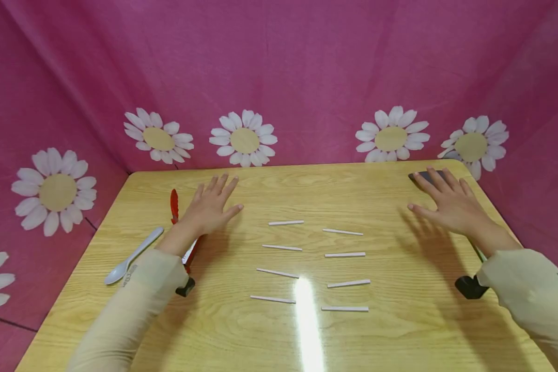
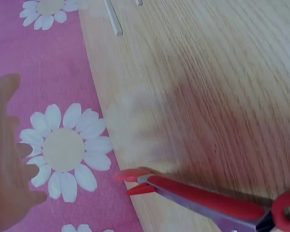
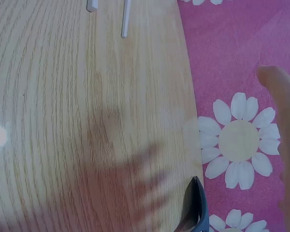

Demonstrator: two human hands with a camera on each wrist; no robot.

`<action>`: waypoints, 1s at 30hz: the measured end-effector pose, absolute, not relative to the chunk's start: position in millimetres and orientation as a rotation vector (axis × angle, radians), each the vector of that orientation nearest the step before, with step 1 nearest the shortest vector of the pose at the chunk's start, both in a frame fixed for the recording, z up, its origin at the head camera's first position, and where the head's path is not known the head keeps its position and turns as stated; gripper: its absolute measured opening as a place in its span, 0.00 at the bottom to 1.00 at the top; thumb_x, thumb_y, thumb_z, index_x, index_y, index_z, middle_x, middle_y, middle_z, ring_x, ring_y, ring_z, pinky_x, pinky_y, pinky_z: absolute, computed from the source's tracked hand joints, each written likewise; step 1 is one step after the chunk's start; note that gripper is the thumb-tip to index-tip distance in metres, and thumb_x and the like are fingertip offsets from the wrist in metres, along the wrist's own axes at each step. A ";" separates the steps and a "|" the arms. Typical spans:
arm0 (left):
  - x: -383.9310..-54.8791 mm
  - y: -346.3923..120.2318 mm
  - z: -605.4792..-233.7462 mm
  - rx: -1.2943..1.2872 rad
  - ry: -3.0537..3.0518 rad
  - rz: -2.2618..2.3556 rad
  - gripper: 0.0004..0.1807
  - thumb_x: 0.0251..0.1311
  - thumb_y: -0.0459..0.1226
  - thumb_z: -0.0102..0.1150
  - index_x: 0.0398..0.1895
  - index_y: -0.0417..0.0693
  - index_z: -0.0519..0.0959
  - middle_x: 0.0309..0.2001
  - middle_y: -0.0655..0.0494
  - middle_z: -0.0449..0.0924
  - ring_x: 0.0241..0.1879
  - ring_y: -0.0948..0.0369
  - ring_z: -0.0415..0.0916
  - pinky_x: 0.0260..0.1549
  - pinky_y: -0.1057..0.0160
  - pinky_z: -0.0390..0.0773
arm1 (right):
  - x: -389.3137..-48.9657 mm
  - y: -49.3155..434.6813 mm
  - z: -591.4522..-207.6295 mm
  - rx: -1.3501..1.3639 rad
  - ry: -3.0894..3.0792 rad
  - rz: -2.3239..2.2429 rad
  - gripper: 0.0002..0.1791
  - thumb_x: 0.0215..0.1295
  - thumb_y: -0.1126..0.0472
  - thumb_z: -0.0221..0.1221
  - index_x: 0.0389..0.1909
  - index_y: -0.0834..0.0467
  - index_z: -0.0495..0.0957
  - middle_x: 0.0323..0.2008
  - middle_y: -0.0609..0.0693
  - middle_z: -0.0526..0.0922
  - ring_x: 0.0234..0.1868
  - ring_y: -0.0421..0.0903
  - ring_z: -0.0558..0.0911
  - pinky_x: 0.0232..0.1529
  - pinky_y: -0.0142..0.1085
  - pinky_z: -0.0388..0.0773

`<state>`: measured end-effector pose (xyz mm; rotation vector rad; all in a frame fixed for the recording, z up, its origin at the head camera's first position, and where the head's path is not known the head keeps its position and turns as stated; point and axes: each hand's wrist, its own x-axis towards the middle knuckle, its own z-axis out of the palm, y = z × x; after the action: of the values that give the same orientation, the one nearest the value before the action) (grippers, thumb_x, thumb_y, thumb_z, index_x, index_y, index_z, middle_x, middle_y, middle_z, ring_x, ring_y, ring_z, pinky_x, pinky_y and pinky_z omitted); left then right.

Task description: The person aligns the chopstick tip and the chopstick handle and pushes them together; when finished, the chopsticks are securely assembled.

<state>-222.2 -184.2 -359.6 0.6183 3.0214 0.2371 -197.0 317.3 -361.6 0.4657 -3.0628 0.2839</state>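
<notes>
My left hand [image 1: 210,207] hovers over the left side of the table, palm down, fingers spread, holding nothing. Under its wrist lie red-and-metal tongs [image 2: 203,195], partly hidden by the forearm in the head view. Fingers of that hand [image 2: 9,159] also show at the left wrist view's edge. Over the right side hangs my right hand [image 1: 452,204], fingers spread and free of any object. A dark, flat-headed utensil [image 1: 418,177] lies beneath it, mostly covered. Between the hands, several thin white sticks [image 1: 285,223] lie apart in two columns.
A pale grey spoon [image 1: 135,256] lies on the table's left, beside the left forearm. The wooden table [image 1: 307,191] ends at a pink cloth [image 1: 307,77] printed with daisies, behind and at both sides. Glare [image 1: 308,325] crosses the tabletop near the front middle.
</notes>
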 end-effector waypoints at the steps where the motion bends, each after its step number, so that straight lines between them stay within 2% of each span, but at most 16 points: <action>1: -222.1 -182.7 -359.4 0.627 3.020 0.244 0.39 0.61 0.59 0.37 0.70 0.56 0.40 0.70 0.48 0.37 0.68 0.49 0.34 0.62 0.45 0.35 | -196.7 317.3 -362.0 0.469 -3.062 0.285 0.43 0.61 0.38 0.46 0.70 0.48 0.36 0.69 0.60 0.38 0.67 0.61 0.33 0.58 0.63 0.29; 6: -221.8 -172.9 -360.0 0.695 3.015 0.251 0.39 0.61 0.59 0.38 0.70 0.55 0.42 0.69 0.47 0.42 0.67 0.48 0.40 0.62 0.44 0.40 | -196.7 313.5 -367.1 0.499 -3.080 0.274 0.43 0.61 0.37 0.45 0.70 0.49 0.37 0.69 0.60 0.38 0.66 0.63 0.36 0.58 0.62 0.30; 14: -224.8 -152.3 -361.3 0.793 3.030 0.269 0.37 0.61 0.57 0.39 0.70 0.55 0.45 0.68 0.47 0.47 0.65 0.47 0.47 0.59 0.42 0.48 | -197.5 294.9 -370.1 0.551 -3.000 0.244 0.41 0.59 0.39 0.49 0.68 0.53 0.48 0.66 0.62 0.50 0.65 0.64 0.46 0.59 0.61 0.36; 17: -226.9 -143.1 -360.5 0.823 3.032 0.271 0.37 0.61 0.56 0.41 0.70 0.54 0.47 0.67 0.46 0.51 0.63 0.47 0.52 0.58 0.43 0.52 | -197.6 284.9 -370.8 0.581 -2.956 0.241 0.38 0.59 0.43 0.53 0.66 0.56 0.55 0.63 0.63 0.56 0.62 0.65 0.53 0.58 0.61 0.44; 19: -228.1 -135.8 -359.9 0.836 3.019 0.273 0.36 0.61 0.55 0.43 0.69 0.53 0.49 0.66 0.46 0.54 0.62 0.48 0.55 0.57 0.44 0.55 | -198.4 278.8 -371.5 0.606 -2.930 0.246 0.33 0.59 0.47 0.55 0.62 0.59 0.62 0.59 0.64 0.63 0.59 0.64 0.60 0.56 0.60 0.52; 23: -230.1 -121.5 -362.4 0.869 2.986 0.259 0.32 0.61 0.51 0.47 0.66 0.50 0.58 0.62 0.47 0.62 0.59 0.49 0.61 0.55 0.47 0.61 | -201.6 266.4 -373.5 0.670 -2.900 0.274 0.22 0.58 0.55 0.56 0.51 0.63 0.73 0.47 0.64 0.75 0.48 0.61 0.72 0.46 0.55 0.68; 26: -231.2 -112.1 -366.7 0.901 2.968 0.234 0.27 0.61 0.46 0.49 0.62 0.47 0.64 0.58 0.48 0.66 0.56 0.51 0.65 0.53 0.50 0.65 | -203.2 255.8 -375.6 0.698 -2.925 0.301 0.18 0.58 0.58 0.56 0.46 0.64 0.76 0.44 0.63 0.77 0.45 0.59 0.75 0.40 0.52 0.72; 30: -232.3 -101.4 -371.8 0.936 2.952 0.205 0.22 0.61 0.43 0.51 0.57 0.45 0.69 0.54 0.48 0.71 0.53 0.51 0.69 0.51 0.53 0.68 | -204.3 242.7 -381.6 0.704 -2.972 0.339 0.16 0.58 0.59 0.56 0.45 0.63 0.77 0.42 0.60 0.78 0.43 0.58 0.76 0.37 0.51 0.73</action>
<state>-232.3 -101.4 -371.8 0.9359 2.9518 0.2046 -204.3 242.7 -381.6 0.7035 -2.9722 0.3386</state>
